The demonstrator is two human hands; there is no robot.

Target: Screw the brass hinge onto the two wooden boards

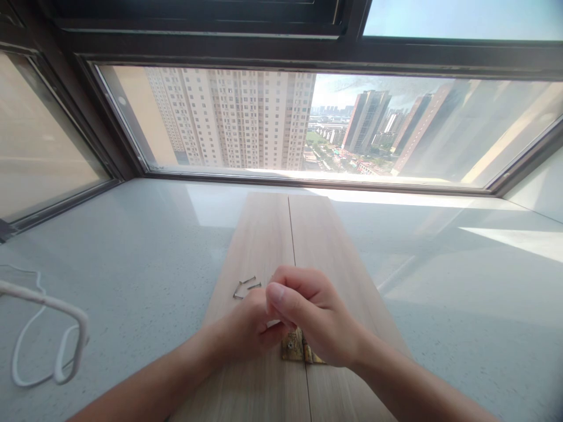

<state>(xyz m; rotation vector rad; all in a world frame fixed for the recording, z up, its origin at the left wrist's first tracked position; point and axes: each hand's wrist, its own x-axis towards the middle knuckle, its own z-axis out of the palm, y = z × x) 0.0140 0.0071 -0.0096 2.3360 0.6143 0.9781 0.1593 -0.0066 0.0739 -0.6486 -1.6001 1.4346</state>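
Two light wooden boards (264, 228) lie side by side, with a narrow seam between them. A brass-coloured hinge (292, 347) lies across the seam, partly covered by my hands. Over the hinge my right hand (316, 310) is closed, thumb against curled fingers; whatever it pinches is hidden. My left hand (253, 328) is closed just beside and below it, fingers curled under, and its contents cannot be made out. Several loose screws (246, 286) rest on the left board, just beyond my left hand.
A white cable and a pale curved bar (73, 310) are at the left edge. The boards lie on a speckled white sill (145, 264), which ends at a dark window frame (308, 183). Tall buildings show outside.
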